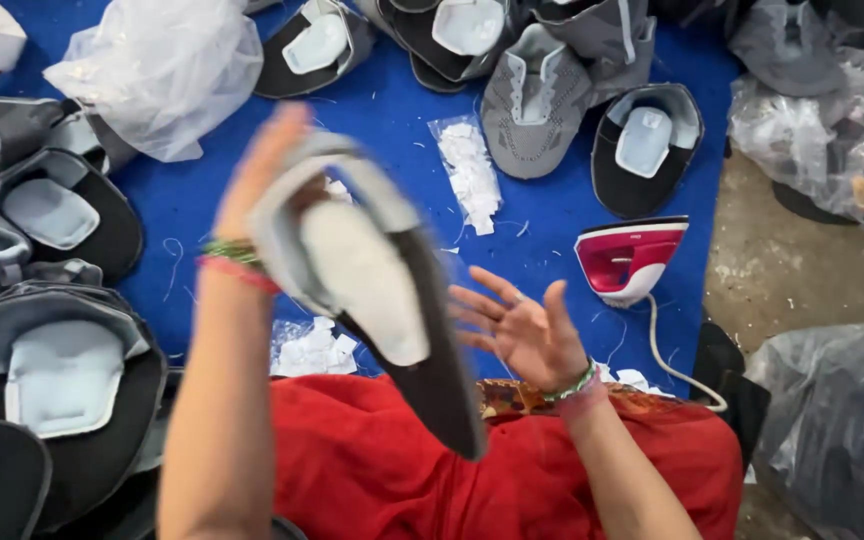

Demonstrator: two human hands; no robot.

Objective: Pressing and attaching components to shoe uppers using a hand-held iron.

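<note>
1. The left hand [257, 170] pinches the grey shoe upper [372, 280] at its 11 o'clock end; it hangs mid-frame.
2. The right hand [522, 325], at 3 o'clock, is spread and empty.
3. It looks light and floppy; gripping the stiffer heel edge seems best.

The left arm rises bare from the lower edge of the head view, forearm nearly upright, and the left hand [262, 170] is lifted high with its fingers stretched up and blurred, its grip closed on the edge of something raised before it (thread bands circle the wrist). The right hand [522, 330] sits lower and to the right, palm up, fingers spread wide and loosely curled, holding nothing, with bands on its wrist too and the forearm slanting down toward the lower right.
</note>
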